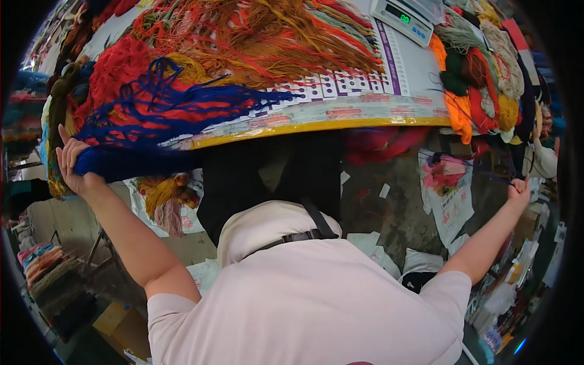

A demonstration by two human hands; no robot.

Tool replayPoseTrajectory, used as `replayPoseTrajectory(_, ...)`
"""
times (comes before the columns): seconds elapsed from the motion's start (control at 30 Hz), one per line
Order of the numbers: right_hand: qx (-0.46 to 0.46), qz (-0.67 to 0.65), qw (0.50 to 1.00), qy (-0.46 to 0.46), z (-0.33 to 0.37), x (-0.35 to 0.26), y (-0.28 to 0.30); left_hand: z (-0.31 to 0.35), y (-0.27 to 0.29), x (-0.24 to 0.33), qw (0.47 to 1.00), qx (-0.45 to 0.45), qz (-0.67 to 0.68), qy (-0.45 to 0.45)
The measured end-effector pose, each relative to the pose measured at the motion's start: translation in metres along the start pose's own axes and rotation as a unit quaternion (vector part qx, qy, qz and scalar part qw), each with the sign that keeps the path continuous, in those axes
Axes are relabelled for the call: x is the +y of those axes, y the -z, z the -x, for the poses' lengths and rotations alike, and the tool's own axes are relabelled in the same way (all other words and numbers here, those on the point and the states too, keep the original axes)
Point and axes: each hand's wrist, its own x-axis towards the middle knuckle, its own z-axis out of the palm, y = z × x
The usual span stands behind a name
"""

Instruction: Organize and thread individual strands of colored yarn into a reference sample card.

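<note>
At the table's left front corner, my left hand (74, 163) is closed around a hank of deep blue yarn (137, 163), one finger pointing up. The hank stretches rightward from the hand, just below the table edge. More loose blue strands (152, 100) lie above it on the tabletop, over red yarn (121, 70). Far out to the right, away from the table, my right hand (519, 190) has its fingers pinched together. A thin dark yarn strand (496, 177) runs to it from the left; the fingertips are too small to make out clearly.
A white table with a yellow front edge (316, 129) carries brown and orange yarn (243, 42), white punched cards with purple print (392, 58) and a digital scale (403, 21). Coloured hanks (480, 79) hang at its right end. White sacks (450, 207) lie on the floor.
</note>
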Motion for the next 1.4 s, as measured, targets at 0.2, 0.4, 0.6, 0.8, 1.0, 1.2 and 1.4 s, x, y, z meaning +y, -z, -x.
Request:
replayPoseTrajectory(0.2,-0.255,0.185,0.942,-0.113,0.235,0.165,-0.248,-0.008,0.016,-0.182,0.956,0.007,-0.068,0.285)
replayPoseTrajectory(0.4,-0.511,0.320,0.771,-0.205,0.388,0.343,-0.341,0.042,0.056,-0.336,0.749,0.112,-0.493,0.429)
replayPoseTrajectory(0.6,-0.533,0.413,0.727,-0.125,0.418,0.383,-0.350,0.038,0.076,-0.363,0.688,0.090,-0.597,0.402)
replayPoseTrajectory(0.8,-0.516,0.413,0.747,-0.069,0.420,0.387,-0.344,0.025,0.089,-0.376,0.516,0.089,-0.732,0.437)
replayPoseTrajectory(1.0,-0.556,0.337,0.760,-0.016,0.419,0.388,-0.330,0.025,0.101,-0.374,0.621,0.075,-0.662,0.413)
replayPoseTrajectory(1.2,-0.540,0.318,0.773,-0.104,0.417,0.386,-0.328,0.029,0.080,-0.367,0.655,0.104,-0.691,0.289)
replayPoseTrajectory(1.4,-0.589,0.434,0.636,0.245,0.421,0.374,-0.333,0.000,0.055,-0.296,0.851,0.167,-0.471,0.163)
